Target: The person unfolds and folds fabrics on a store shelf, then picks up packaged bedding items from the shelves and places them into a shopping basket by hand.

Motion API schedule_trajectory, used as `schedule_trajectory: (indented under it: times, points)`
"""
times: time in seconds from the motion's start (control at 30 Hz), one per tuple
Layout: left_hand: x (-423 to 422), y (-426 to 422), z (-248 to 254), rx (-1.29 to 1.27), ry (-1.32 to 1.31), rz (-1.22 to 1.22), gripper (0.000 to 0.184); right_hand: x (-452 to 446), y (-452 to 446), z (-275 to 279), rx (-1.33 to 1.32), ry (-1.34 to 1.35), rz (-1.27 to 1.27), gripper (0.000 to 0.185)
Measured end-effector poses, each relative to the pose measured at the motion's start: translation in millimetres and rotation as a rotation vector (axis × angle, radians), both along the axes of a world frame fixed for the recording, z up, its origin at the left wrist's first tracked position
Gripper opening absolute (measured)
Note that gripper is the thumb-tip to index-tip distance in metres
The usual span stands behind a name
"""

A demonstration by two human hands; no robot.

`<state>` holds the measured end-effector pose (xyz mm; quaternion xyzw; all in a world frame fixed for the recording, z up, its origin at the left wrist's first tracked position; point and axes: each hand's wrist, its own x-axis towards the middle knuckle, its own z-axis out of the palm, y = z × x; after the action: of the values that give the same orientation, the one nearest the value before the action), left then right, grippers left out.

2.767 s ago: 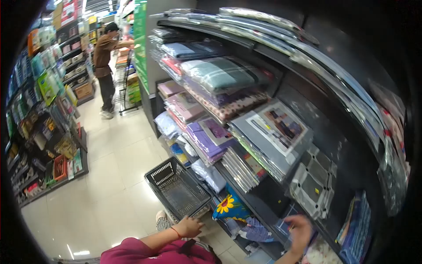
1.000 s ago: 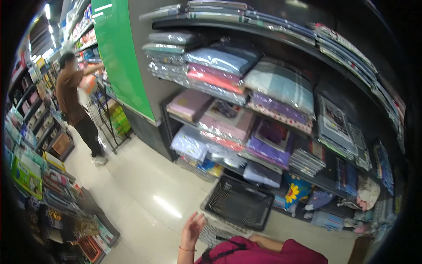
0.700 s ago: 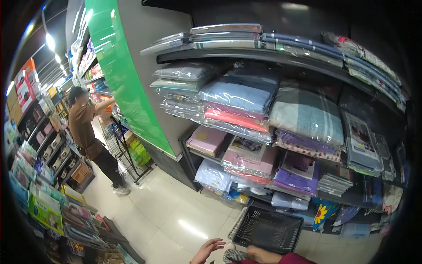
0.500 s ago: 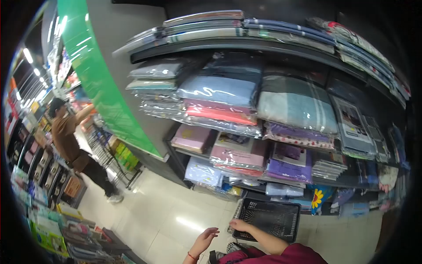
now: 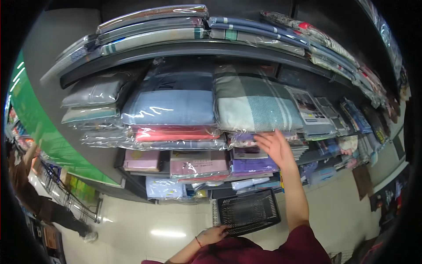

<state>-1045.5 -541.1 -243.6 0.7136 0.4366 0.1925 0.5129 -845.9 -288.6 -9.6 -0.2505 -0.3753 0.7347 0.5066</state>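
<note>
My right hand (image 5: 273, 148) reaches up to the shelf with its fingers spread. Its fingertips are at the lower front edge of a plastic-wrapped blanket (image 5: 257, 108) in grey, white and pale blue checks; whether they touch it I cannot tell. Below, my left hand (image 5: 212, 235), with a red cord at the wrist, is closed on the near-left rim of a black shopping basket (image 5: 248, 211). No goods show inside the basket. Left of the checked blanket lies a wrapped blue one (image 5: 171, 105), above coral-coloured packs (image 5: 176, 133).
An upper shelf edge (image 5: 189, 47) juts out above, stacked with wrapped textiles. Purple packs (image 5: 252, 165) fill a lower shelf. At the left, a person in brown (image 5: 26, 180) stands by a wire cart (image 5: 66, 193), beyond a green panel (image 5: 57, 141).
My right hand has left the basket and risen to the checked blanket. My left hand has moved onto the basket rim. The view has turned right and closer to the shelf.
</note>
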Motion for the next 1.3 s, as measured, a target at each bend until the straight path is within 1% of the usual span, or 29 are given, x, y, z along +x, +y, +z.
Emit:
schedule_trajectory:
  times: [0.07,0.1,0.2,0.23,0.33,0.43,0.5,0.6,0.7,0.77,0.83,0.93,0.97,1.0,1.07,1.13,1.17,1.23,1.27,1.3]
  points:
    - [-20,15,15,0.051,0.145,-0.042,0.037,-2,28,-3,-0.108,-0.041,-0.097,0.045]
    - [-31,22,12,0.125,0.084,-0.036,0.038,-5,35,-4,-0.158,-0.055,-0.142,0.046]
    - [-56,40,7,0.001,0.034,0.014,0.037,-8,33,-4,-0.124,-0.159,-0.193,0.047]
    - [-62,43,6,-0.015,0.037,0.054,0.036,-9,33,-6,-0.123,-0.16,-0.219,0.046]
    - [-77,47,-1,0.031,0.035,0.056,0.035,-15,34,-11,-0.125,-0.159,-0.295,0.041]
    - [-84,44,-19,0.027,0.092,0.011,0.035,-21,32,-13,-0.12,-0.16,-0.36,0.037]
    - [-87,39,-29,-0.015,0.038,-0.007,0.036,-20,34,-21,-0.094,-0.155,-0.39,0.036]
    - [-90,37,-39,-0.051,-0.032,-0.086,0.037,-24,30,-21,-0.079,-0.122,-0.414,0.045]
    - [-83,35,-43,-0.091,-0.08,-0.162,0.037,-25,21,-20,-0.065,0.036,-0.404,0.038]
    - [-79,39,-31,-0.126,-0.097,-0.203,0.037,-17,1,-26,-0.049,0.12,-0.41,0.035]
    - [-76,45,-21,-0.151,-0.1,-0.223,0.037,-6,-31,-37,-0.074,0.11,-0.416,0.037]
    - [-67,56,-6,-0.269,-0.496,-0.11,0.036,11,-84,-73,-0.105,0.16,-0.438,0.041]
    - [-65,63,12,-0.404,-0.699,-0.083,0.046,16,-103,-87,-0.121,0.155,-0.462,0.04]
    - [-64,70,27,-0.458,-0.802,-0.044,0.051,22,-121,-99,-0.141,0.147,-0.488,0.04]
    - [-62,86,56,-0.573,-1.003,0.037,0.061,31,-157,-113,-0.127,0.094,-0.459,0.04]
    - [-50,98,93,-0.375,-1.039,0.135,0.071,35,-181,-114,-0.129,0.088,-0.48,0.04]
    - [-46,105,97,-0.42,-1.15,0.127,0.071,37,-194,-119,-0.138,0.087,-0.489,0.04]
    - [-27,114,105,-0.391,-1.068,0.259,0.068,56,-213,-171,-0.272,-0.036,-0.455,0.042]
    - [-16,116,109,-0.378,-1.025,0.326,0.067,59,-218,-175,-0.34,-0.099,-0.434,0.043]
    - [-4,108,125,-0.31,-0.887,0.398,0.063,51,-226,-160,-0.326,-0.045,-0.444,0.04]
